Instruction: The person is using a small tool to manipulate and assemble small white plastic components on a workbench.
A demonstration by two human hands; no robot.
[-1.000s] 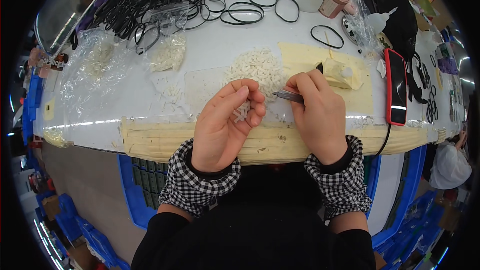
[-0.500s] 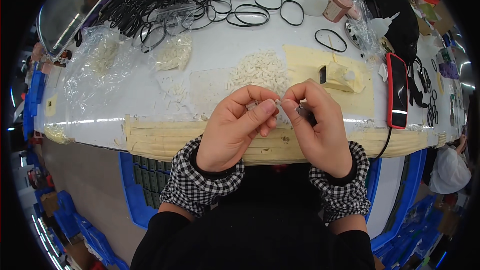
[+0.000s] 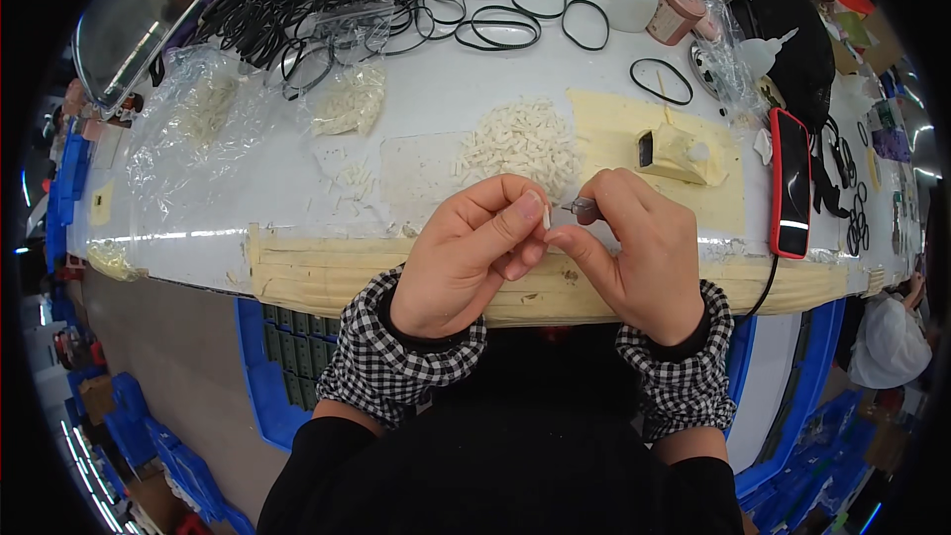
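My left hand (image 3: 458, 256) is closed, pinching a small white tube-like piece (image 3: 547, 218) between thumb and forefinger. Just to its right, my right hand (image 3: 649, 256) keeps a small dark metal tool (image 3: 584, 207) in its curled fingers, the thin tip pointing at the left hand. Its exact kind is hard to make out. The right thumb lies close under the white piece; whether it touches cannot be told. Beyond both hands is a heap of small white pieces (image 3: 520, 139) on the white table (image 3: 416, 89).
Black rubber loops (image 3: 498, 28) and a tangle of black bands (image 3: 317, 0) lie at the back. Clear plastic bags (image 3: 349, 104) are on the left. To the right are a taped block (image 3: 682, 154) and a red-cased phone (image 3: 790, 183). Yellowish tape (image 3: 327, 272) covers the front edge.
My right hand has drawn slightly away from the left fingertips, its thumb lower and its forefinger raised. The metal tool now shows more plainly. My left hand stays nearly in place.
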